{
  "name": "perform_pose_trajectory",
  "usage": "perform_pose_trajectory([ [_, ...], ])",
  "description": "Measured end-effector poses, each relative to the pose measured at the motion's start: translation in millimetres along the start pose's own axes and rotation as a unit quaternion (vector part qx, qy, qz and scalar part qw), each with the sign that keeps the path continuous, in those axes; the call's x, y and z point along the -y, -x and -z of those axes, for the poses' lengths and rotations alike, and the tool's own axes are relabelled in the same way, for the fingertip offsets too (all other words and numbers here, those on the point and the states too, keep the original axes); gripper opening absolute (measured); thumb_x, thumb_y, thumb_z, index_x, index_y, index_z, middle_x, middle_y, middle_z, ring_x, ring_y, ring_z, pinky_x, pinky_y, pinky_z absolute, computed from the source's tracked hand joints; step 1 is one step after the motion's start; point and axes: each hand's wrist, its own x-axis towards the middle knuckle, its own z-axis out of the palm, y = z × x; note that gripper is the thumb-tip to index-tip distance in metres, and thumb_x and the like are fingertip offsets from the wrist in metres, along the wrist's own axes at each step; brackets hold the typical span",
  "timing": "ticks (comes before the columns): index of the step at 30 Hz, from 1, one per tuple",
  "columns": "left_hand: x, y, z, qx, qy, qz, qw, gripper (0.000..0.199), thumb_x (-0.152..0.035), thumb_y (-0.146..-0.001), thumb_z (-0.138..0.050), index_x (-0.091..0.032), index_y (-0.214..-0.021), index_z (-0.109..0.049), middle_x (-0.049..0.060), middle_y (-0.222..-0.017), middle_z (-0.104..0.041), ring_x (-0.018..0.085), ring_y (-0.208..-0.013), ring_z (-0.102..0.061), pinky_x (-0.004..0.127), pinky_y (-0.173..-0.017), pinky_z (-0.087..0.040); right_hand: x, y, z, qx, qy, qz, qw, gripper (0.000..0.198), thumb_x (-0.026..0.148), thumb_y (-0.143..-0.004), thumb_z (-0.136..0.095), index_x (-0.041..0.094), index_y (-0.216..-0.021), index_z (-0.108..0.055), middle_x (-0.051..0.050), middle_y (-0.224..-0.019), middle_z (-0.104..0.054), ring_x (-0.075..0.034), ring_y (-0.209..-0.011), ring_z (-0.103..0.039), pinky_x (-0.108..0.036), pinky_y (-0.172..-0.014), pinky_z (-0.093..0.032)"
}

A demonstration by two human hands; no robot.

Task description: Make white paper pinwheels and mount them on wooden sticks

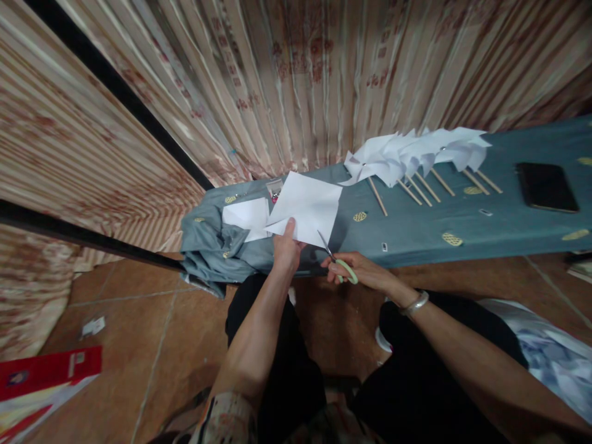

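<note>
My left hand (287, 248) grips a white sheet of paper (308, 205) near its lower edge, thumb on top. A cut shows on the sheet's left side by my thumb. In my right hand (354, 268) are scissors (346, 271) with light green handles, their blades at the sheet's lower right corner. I cannot tell how far apart the blades are. More white paper (245, 214) lies on the cloth to the left, partly behind the held sheet. Several white paper pinwheels (411, 154) on wooden sticks lie overlapping in a row to the right.
A blue-green cloth (416, 237) with yellow pineapple prints covers the long narrow table. On it lie a dark phone-like slab (547, 187) and a small packet (274, 190). Curtains (314, 80) hang behind. A red package (50, 373) is on the floor at left.
</note>
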Motion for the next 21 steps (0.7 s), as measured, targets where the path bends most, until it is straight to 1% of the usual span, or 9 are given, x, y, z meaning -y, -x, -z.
perform_pose_trajectory([
  [7, -1.0, 0.6, -1.0, -0.017, -0.015, 0.01, 1.0, 0.021, -0.022, -0.085, -0.065, -0.015, -0.105, -0.066, 0.01, -0.104, -0.073, 0.017, -0.09, -0.071, 0.03, -0.082, -0.058, 1.3, 0.7, -0.7, -0.001, -0.005, 0.001, 1.0, 0.057, 0.069, -0.073, -0.064, 0.015, -0.092, -0.065, -0.004, -0.077, -0.068, -0.013, -0.066, -0.058, -0.025, -0.062, -0.044],
  [14, -1.1, 0.8, -0.3, -0.006, -0.005, 0.01, 1.0, 0.018, -0.02, -0.087, -0.062, -0.015, -0.104, -0.066, 0.01, -0.105, -0.073, 0.017, -0.086, -0.072, 0.031, -0.083, -0.057, 1.9, 1.3, -1.9, -0.005, -0.01, 0.004, 1.0, 0.055, 0.068, -0.074, -0.065, 0.015, -0.091, -0.065, -0.004, -0.076, -0.068, -0.012, -0.064, -0.058, -0.025, -0.061, -0.044],
  [21, -2.1, 1.3, -0.8, -0.01, -0.005, 0.009, 1.0, 0.022, -0.02, -0.086, -0.064, -0.016, -0.107, -0.066, 0.01, -0.105, -0.073, 0.016, -0.086, -0.071, 0.031, -0.084, -0.057, -1.7, -0.2, -2.4, -0.012, -0.015, 0.008, 1.0, 0.055, 0.067, -0.073, -0.066, 0.015, -0.09, -0.065, -0.003, -0.073, -0.067, -0.011, -0.061, -0.057, -0.024, -0.058, -0.044],
])
